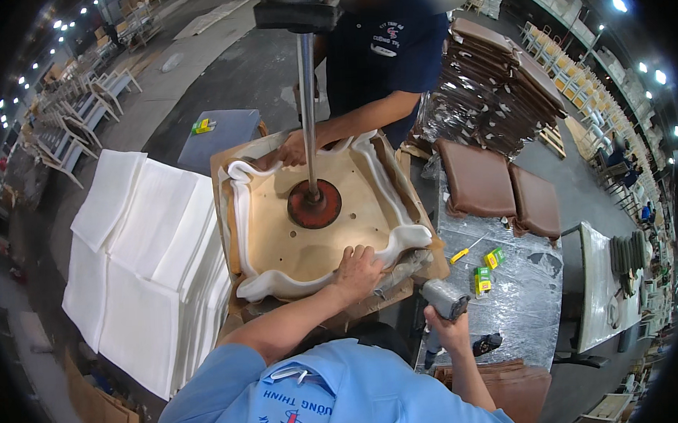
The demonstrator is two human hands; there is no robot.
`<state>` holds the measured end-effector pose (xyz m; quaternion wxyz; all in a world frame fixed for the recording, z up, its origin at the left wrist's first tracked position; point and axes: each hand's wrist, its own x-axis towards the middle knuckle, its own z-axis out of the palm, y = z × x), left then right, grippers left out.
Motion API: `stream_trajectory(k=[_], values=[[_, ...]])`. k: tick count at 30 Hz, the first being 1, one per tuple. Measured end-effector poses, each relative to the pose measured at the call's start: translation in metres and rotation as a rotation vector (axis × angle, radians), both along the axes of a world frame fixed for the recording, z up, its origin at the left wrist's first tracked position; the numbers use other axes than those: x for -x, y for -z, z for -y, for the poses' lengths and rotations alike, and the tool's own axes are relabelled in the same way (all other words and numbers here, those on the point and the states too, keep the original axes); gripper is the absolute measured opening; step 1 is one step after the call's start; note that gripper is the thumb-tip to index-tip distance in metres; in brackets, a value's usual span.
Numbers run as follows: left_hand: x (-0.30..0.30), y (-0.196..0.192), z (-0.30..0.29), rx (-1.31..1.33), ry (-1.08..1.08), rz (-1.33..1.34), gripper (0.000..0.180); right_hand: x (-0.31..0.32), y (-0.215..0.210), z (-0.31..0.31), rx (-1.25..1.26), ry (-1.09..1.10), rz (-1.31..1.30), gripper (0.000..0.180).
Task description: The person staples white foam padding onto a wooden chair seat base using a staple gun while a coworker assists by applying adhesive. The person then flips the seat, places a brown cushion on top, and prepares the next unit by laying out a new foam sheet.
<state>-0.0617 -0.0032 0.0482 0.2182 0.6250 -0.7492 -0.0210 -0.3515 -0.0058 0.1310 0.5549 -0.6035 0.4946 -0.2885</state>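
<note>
Left hand lies with fingers spread, pressing the white fabric down over the near edge of the wooden seat board under the press foot. Right hand has fingers wrapped around the grey staple gun, just beside the board, above the plastic-covered counter. Across the board, a co-worker's hand holds the far edge.

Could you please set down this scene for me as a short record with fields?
Setting: workshop bench wrapped in plastic film
Workpiece: wooden seat board with white foam folded over its edges
Press: round red pad on a metal rod, pressing the board's middle
Left hand: flat on the foam at the near edge
Right hand: grip closed on a staple gun
Co-worker's hand: on the far edge
Nearby: white foam sheets, brown cushions
</note>
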Motion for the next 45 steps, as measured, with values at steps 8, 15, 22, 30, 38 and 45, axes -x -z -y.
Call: stream_trajectory(k=[8, 15, 22, 30, 38, 45], values=[[-0.026, 0.012, 0.03, -0.016, 0.091, -0.025, 0.018, -0.032, 0.015, -0.007, -0.108, 0.031, 0.028, 0.048], [-0.034, 0.016, 0.036, -0.033, 0.112, -0.128, 0.017, -0.058, 0.007, 0.026, -0.222, -0.055, -0.126, 0.033], [-0.042, 0.018, 0.041, -0.174, -0.005, -0.272, 0.022, -0.094, -0.001, 0.086, -0.361, -0.168, -0.209, 0.028], [-0.041, 0.024, 0.042, -0.204, -0.102, -0.36, 0.024, -0.133, -0.006, 0.123, -0.345, -0.317, -0.446, 0.029], [-0.039, -0.004, 0.028, -0.305, -0.125, -0.212, 0.041, -0.137, -0.004, 0.123, -0.292, -0.32, -0.49, 0.024], [-0.033, 0.012, 0.018, -0.229, -0.236, -0.268, 0.044, -0.147, -0.004, 0.12, -0.329, -0.293, -0.481, 0.028]])
